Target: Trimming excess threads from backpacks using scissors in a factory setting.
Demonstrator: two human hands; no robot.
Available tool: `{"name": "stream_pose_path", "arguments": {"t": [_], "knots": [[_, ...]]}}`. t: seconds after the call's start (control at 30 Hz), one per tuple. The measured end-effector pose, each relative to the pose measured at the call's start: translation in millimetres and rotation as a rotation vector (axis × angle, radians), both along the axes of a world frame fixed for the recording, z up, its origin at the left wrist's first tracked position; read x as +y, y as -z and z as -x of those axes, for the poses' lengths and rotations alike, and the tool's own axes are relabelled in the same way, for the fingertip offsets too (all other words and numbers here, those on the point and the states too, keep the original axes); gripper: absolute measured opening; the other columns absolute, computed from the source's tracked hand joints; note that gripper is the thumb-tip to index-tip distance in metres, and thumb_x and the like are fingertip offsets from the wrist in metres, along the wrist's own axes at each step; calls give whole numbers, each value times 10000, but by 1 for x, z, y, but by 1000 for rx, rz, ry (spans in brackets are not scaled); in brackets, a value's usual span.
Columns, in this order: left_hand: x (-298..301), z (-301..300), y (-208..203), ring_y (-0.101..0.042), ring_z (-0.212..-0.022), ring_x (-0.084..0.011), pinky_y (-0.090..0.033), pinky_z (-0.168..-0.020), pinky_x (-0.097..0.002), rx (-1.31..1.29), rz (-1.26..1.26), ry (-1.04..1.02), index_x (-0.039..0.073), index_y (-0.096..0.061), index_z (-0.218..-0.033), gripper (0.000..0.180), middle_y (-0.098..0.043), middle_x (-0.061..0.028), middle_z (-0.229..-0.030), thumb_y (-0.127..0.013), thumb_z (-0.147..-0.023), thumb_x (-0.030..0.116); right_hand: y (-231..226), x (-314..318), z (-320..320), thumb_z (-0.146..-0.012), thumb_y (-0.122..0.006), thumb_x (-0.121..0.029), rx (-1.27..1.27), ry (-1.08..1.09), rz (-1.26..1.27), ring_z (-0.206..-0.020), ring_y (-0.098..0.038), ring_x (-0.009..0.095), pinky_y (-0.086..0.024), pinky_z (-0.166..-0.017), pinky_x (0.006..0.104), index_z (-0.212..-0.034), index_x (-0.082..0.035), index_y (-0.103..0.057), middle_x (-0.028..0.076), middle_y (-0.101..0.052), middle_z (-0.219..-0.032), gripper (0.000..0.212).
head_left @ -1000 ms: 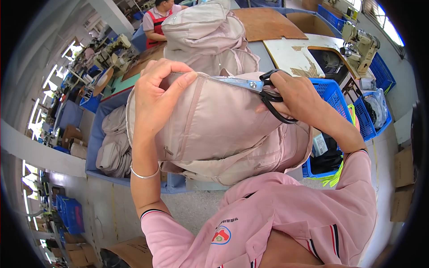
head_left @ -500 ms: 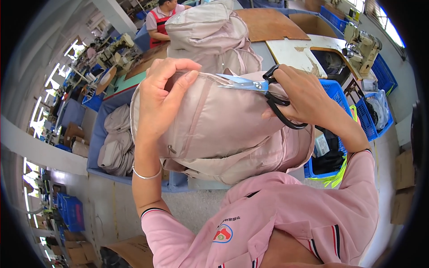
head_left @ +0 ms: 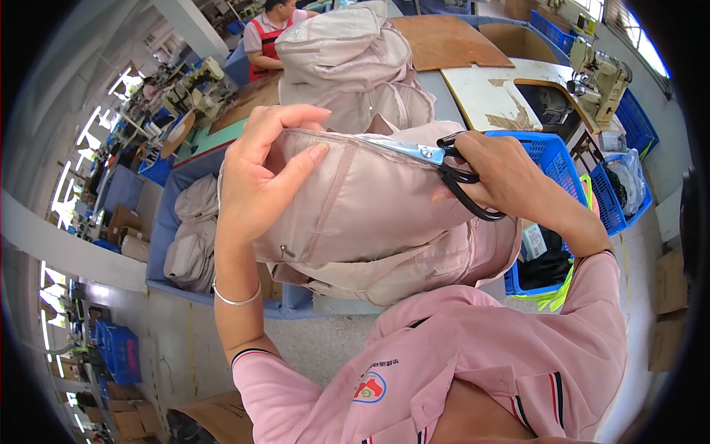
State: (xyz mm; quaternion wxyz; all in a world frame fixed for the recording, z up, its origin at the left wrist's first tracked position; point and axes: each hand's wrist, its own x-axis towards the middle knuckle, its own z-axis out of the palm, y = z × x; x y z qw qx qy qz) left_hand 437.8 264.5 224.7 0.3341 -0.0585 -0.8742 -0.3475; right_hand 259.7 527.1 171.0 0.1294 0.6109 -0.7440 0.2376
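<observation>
A pale pink-beige backpack [head_left: 384,200] lies in front of me, its upper seam edge with loose fabric facing away. My left hand [head_left: 251,177] grips that edge at the left, thumb on the near face and fingers behind it. In my right hand [head_left: 510,174] is a pair of scissors [head_left: 427,153] with black handles. Their blades point left along the seam edge and look nearly closed; the tips are partly hidden by fabric. A small zipper pull [head_left: 287,252] hangs at the lower left of the bag.
More backpacks [head_left: 336,52] are piled beyond mine, and others lie in a blue fabric-lined bin [head_left: 159,255] at left. A blue basket [head_left: 543,152] stands at right, near a sewing machine [head_left: 600,81]. A person in a red apron [head_left: 268,44] is at the far side.
The scissors' blades have come together and dropped slightly onto the seam edge. My left hand has moved slightly left and down; its thumb and index finger are farther apart.
</observation>
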Motion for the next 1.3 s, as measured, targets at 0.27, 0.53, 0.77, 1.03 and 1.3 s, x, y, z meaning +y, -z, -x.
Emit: {"name": "stream_pose_path", "arguments": {"t": [0.27, 0.53, 0.77, 1.03, 1.3], "knots": [[1, -3, 0, -620, -926, -104, -456, -773, -228, -8, -14, -24, 94, -706, -1140, 341, -663, -20, -1012, -788, -812, 43, -5, -3, 1, -766, -786, -589, 38, 5, -3, -766, -616, 413, -461, -676, 461, -937, -13, -544, 167, -612, -838, 647], [5, -4, 0, -617, -899, -103, -462, -763, -226, 36, -46, 8, 91, -707, -1131, 347, -672, -9, -1000, -802, -800, 46, -14, -10, -10, -767, -798, -561, -30, -1, -34, -766, -609, 413, -450, -675, 467, -923, -16, -536, 161, -607, -821, 625], [9, -1, -2, -555, -894, -94, -479, -840, -234, 88, -57, 28, 89, -594, -1326, 627, -586, -23, -1069, -815, -748, -13, -15, -16, -14, -772, -807, -531, 75, -11, 92, -742, -603, 403, -450, -642, 461, -877, -14, -530, 166, -593, -810, 597], [6, 1, -1, -556, -933, -100, -477, -886, -242, 74, -116, 43, 70, -508, -1415, 780, -550, -34, -1125, -819, -711, -58, -13, -26, -13, -811, -779, -524, 81, -22, 70, -684, -634, 394, -485, -593, 452, -880, 6, -550, 177, -624, -760, 581], [-4, 16, 4, -564, -936, -96, -484, -895, -244, 110, -198, 80, 57, -487, -1434, 795, -559, -40, -1138, -829, -723, -38, -21, -42, -8, -862, -717, -539, 65, -15, 85, -716, -625, 437, -471, -634, 495, -859, 19, -565, 227, -629, -743, 578]]}}
